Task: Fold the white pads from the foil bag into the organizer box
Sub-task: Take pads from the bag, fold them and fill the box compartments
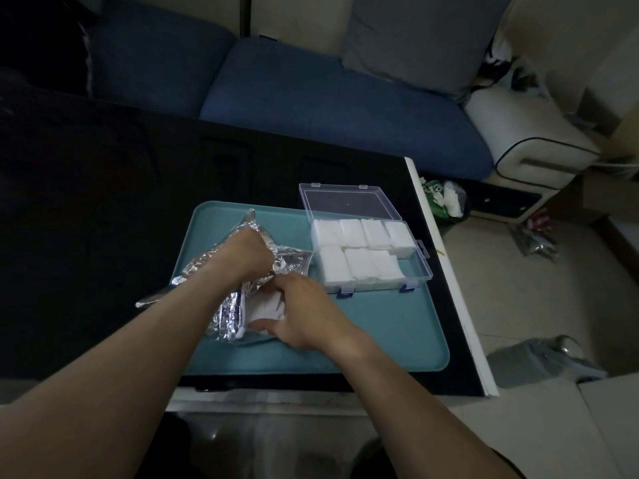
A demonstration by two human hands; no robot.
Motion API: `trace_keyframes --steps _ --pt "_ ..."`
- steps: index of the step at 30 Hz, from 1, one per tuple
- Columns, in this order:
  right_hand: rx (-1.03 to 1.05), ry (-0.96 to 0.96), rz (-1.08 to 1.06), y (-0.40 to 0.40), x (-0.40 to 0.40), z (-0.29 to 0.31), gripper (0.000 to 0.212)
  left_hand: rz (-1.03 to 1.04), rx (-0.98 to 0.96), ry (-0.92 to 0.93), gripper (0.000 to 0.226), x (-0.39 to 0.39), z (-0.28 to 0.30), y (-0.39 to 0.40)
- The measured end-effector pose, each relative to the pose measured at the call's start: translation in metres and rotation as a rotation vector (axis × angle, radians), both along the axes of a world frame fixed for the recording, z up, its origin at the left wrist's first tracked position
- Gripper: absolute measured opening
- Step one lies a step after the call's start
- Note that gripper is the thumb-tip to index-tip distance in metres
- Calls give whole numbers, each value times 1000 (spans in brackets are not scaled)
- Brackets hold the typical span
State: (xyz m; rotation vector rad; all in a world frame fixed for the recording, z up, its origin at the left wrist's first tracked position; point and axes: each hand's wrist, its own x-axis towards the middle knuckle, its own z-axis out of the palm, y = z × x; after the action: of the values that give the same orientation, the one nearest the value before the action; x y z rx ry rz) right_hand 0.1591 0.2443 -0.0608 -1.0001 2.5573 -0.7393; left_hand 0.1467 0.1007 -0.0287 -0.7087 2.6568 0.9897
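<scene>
The worktop (pixel 103 174) is black with a white edge strip along its right side. Directly behind the worktop stands a sofa with blue seat cushions (pixel 332 98) and a grey back cushion (pixel 422 36). A cream armrest (pixel 529 140) with dark piping lies beyond the worktop's far right corner. Pale floor tiles (pixel 518 295) extend right of the worktop, carrying scattered bags and litter. Lighting is dim.

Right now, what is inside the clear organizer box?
The organizer box holds folded white pads, four in the far row and about three nearer. Anything beneath them is covered; the near right corner looks unfilled.
</scene>
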Motion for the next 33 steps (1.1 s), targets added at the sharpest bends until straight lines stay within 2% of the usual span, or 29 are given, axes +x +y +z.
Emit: trace_keyframes --steps 3,8,14,21,23,24,26,28,30,33 --pt "-29 20 -42 -4 0 -2 53 -12 4 -3 18 2 1 0" --pt "-42 -50 -62 -9 3 -1 41 -10 -58 28 14 4 6 5" --pt "-72 -176 -130 9 -8 12 32 -119 -188 11 31 6 11 10" --pt "-270 -461 -298 39 -24 26 33 -54 -38 26 20 11 13 2" --pt "-283 -480 -329 48 -28 31 34 -23 5 58 14 9 14 2" --pt "-287 -480 -339 52 -29 34 34 -4 40 80 14 9 16 5" --pt "-340 -470 -372 61 -33 40 31 47 133 211 31 9 24 12" --pt "-418 -453 -435 70 -38 42 30 66 203 478 40 13 34 23" --pt "-489 -434 -497 79 -44 42 33 -11 226 665 39 17 42 34" --pt "-567 -414 -503 89 -50 44 38 -137 323 635 51 19 42 46"
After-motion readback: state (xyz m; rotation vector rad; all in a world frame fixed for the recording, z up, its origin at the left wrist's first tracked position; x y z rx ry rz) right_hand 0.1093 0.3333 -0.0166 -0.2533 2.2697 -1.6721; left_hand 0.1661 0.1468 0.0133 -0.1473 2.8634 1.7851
